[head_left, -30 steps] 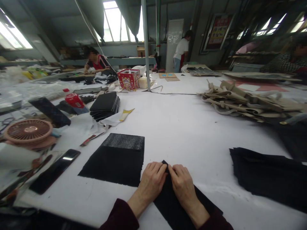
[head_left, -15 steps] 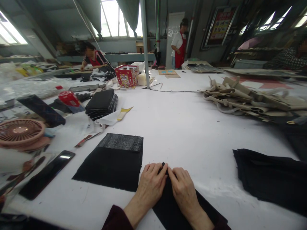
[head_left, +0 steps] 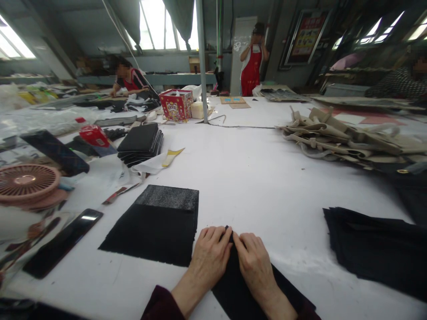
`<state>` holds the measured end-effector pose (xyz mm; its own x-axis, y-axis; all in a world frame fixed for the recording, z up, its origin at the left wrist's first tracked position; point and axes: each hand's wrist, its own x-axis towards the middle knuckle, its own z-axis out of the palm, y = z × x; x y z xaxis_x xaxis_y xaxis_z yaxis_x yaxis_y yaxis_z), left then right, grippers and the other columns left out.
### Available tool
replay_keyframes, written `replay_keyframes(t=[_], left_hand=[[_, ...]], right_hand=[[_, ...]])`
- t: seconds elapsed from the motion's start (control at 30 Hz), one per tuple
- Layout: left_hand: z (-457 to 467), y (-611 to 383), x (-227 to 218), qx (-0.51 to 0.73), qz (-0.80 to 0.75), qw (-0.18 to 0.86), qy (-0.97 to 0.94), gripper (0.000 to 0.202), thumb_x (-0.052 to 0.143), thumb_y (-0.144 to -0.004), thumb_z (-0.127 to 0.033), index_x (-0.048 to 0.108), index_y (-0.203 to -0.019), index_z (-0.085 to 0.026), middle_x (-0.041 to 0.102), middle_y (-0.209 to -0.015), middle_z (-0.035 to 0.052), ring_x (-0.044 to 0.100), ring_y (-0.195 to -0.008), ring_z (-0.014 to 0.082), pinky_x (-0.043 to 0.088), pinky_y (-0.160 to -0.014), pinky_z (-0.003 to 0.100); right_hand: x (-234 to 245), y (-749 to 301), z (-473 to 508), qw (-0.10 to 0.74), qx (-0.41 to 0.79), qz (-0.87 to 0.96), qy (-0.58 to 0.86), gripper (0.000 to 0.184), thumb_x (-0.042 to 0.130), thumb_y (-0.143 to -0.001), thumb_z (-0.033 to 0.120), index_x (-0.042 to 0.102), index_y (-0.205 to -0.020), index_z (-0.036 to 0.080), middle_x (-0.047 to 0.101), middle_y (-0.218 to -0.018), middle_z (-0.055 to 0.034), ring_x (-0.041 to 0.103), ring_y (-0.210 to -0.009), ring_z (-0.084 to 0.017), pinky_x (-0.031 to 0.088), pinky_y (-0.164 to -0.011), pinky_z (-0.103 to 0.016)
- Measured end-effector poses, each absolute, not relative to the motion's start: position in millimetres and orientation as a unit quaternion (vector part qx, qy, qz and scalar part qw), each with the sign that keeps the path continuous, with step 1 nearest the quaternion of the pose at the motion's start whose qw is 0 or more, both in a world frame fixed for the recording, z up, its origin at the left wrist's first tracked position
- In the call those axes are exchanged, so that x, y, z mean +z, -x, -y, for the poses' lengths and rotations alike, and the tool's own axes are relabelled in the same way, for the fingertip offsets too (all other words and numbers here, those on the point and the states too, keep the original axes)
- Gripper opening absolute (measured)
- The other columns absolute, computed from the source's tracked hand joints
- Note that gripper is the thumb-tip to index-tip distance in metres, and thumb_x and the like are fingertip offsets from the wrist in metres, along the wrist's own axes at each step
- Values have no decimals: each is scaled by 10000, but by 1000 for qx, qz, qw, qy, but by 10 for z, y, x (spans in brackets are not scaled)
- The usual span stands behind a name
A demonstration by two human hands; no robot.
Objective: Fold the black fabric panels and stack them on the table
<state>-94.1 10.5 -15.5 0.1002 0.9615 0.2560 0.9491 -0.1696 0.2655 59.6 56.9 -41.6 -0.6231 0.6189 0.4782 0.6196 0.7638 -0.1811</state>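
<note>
Black cloth (head_left: 238, 291), seemingly pinched by fingers of left hand (head_left: 210, 258) and right hand (head_left: 255, 263), lies beside fabric stack (head_left: 156, 226).

Garment or bag workshop, probably, long white cutting table (head_left: 253, 178), stacked black fabric pieces (head_left: 380, 249), beige bag pile (head_left: 340, 138), aproned workers (head_left: 252, 62)

fabric stack (head_left: 156, 226) left of hands, phone (head_left: 63, 242) further left

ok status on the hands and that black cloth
Left hand and right hand side by side, fingertips on black cloth far corner. Cloth lies on table. Black stack close left, nothing blocking.
</note>
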Motion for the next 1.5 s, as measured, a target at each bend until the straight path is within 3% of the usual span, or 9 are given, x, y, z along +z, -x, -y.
replay_keyframes(t=[0.27,0.37,0.53,0.63,0.83,1.13,1.3,1.5], left_hand=[[-94,973,-117,211,-655,-7,-726,363,488,-952,-232,516,-1311,-187,582,-1246,104,532,-1112,257,420,-965,437],[-93,993,-80,202,-633,-23,-747,399,443,-975,-219,461,-1374,-217,540,-1366,75,462,-1259,252,349,-1052,437],[-104,1006,-76,140,-601,-31,-786,320,452,-973,-219,532,-1282,-212,588,-1312,24,421,-1317,234,238,-1143,420],[-106,1014,-70,113,-593,-47,-796,349,447,-978,-237,502,-1321,-203,583,-1310,29,407,-1330,234,181,-1178,428],[-82,1007,-15,77,-581,-72,-807,369,400,-992,-236,478,-1353,-227,557,-1319,28,409,-1325,229,173,-1183,434],[-87,952,78,21,-549,-98,-830,430,456,-911,-163,485,-1338,-133,563,-1284,94,367,-1352,234,105,-1201,405],[-60,900,75,18,-547,-99,-831,528,504,-864,-140,438,-1384,-204,548,-1293,80,387,-1335,236,122,-1192,432],[-54,843,59,21,-542,-105,-834,491,494,-863,-126,473,-1350,-179,531,-1325,90,377,-1339,240,140,-1188,432]], right_hand=[[-394,-592,-567,273,-10,898,345,297,397,-955,84,600,-1173,92,529,-873,-82,460,-814,-219,387,-729,-359],[-398,-586,-565,271,-19,896,351,287,394,-958,93,611,-1145,102,527,-857,-77,455,-800,-217,382,-721,-355],[-397,-609,-578,280,5,894,350,305,380,-961,94,611,-1158,116,537,-876,-78,464,-822,-213,393,-739,-345],[-394,-667,-588,287,30,894,344,306,387,-970,107,609,-1180,131,538,-883,-72,476,-833,-202,405,-745,-327],[-419,-830,-556,302,44,893,331,308,376,-982,120,610,-1180,149,534,-872,-65,482,-829,-193,424,-747,-325],[-438,-1067,-440,291,25,901,322,343,367,-952,60,592,-1201,130,538,-906,-81,489,-854,-206,443,-757,-345],[-435,-1167,-393,284,15,902,325,330,389,-943,64,599,-1189,128,540,-900,-79,492,-845,-208,446,-754,-350],[-423,-1268,-358,268,24,903,334,340,408,-926,37,594,-1199,114,537,-923,-83,484,-874,-214,437,-775,-351]])
